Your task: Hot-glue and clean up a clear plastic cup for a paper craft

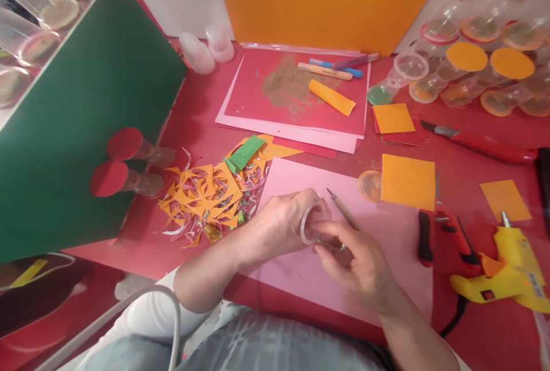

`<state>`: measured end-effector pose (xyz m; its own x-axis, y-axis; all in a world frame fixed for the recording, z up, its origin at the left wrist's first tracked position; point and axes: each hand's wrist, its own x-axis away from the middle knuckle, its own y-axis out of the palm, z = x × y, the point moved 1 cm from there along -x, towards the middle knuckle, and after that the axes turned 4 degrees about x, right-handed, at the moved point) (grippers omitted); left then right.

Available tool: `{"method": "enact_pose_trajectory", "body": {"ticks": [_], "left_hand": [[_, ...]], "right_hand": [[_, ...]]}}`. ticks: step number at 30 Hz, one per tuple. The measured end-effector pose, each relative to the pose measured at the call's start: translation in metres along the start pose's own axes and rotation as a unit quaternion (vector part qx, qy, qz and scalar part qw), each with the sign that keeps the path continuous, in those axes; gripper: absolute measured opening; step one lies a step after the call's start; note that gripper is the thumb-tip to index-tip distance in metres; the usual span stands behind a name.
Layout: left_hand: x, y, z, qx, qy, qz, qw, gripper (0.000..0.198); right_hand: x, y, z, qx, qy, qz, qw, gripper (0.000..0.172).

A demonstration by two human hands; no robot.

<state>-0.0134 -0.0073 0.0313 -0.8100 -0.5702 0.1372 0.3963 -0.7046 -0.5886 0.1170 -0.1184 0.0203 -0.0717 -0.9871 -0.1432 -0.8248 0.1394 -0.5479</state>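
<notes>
Over a pink sheet of paper [387, 268], my left hand [283, 216] is wrapped round a small clear plastic cup [306, 223], its round rim tilted toward me. My right hand [358, 259] is closed at the cup's near side, index finger across the rim and thumb just below. Something small and greenish shows by the right fingertips, too blurred to name. Just beyond the hands lies a thin pen-like tool [342, 209] with a dark pointed tip. A round clear lid-like piece [368, 184] sits partly under an orange paper square [408, 181].
Orange paper scraps [206, 193] are heaped on the left, near a green board [98, 113]. A yellow glue gun [511, 273], red-handled pliers [459, 239] and a red utility knife [490, 143] lie right. Behind are sand-strewn red paper [249, 96] and joined-cup shakers [464, 79].
</notes>
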Motion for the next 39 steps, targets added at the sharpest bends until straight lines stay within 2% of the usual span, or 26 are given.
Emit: {"method": "enact_pose_trajectory", "body": {"ticks": [5,10,17,27,31,36,39], "left_hand": [[-0.0001,0.0004,-0.001,-0.023,0.004,-0.023,0.999,0.017],[-0.0018,0.0007,-0.001,0.0,-0.008,-0.04,0.999,0.023],[-0.002,0.0038,-0.0002,0.036,-0.049,-0.047,0.997,0.027],[-0.0015,0.0024,0.0021,0.047,-0.061,-0.038,0.996,0.028],[-0.0021,0.0032,0.0015,0.037,-0.062,-0.029,0.997,0.027],[-0.0044,0.0004,0.0048,0.04,-0.071,-0.047,0.996,0.027],[-0.0048,0.0009,0.0061,0.02,-0.074,-0.05,0.996,0.026]], "right_hand": [[0.0005,-0.0001,-0.002,0.012,0.005,0.009,1.0,0.017],[0.0016,0.0002,-0.0013,0.036,-0.025,0.001,0.999,0.015],[0.0007,0.0012,-0.0034,0.106,-0.065,0.068,0.99,0.015],[-0.0004,0.0023,-0.0047,0.154,-0.084,0.1,0.979,0.017],[0.0,0.0014,-0.003,0.111,-0.069,0.078,0.988,0.017],[0.0021,-0.004,0.0011,-0.001,-0.008,-0.009,1.0,0.018],[0.0011,-0.0067,0.0019,0.013,0.0,-0.027,1.0,0.015]]}}
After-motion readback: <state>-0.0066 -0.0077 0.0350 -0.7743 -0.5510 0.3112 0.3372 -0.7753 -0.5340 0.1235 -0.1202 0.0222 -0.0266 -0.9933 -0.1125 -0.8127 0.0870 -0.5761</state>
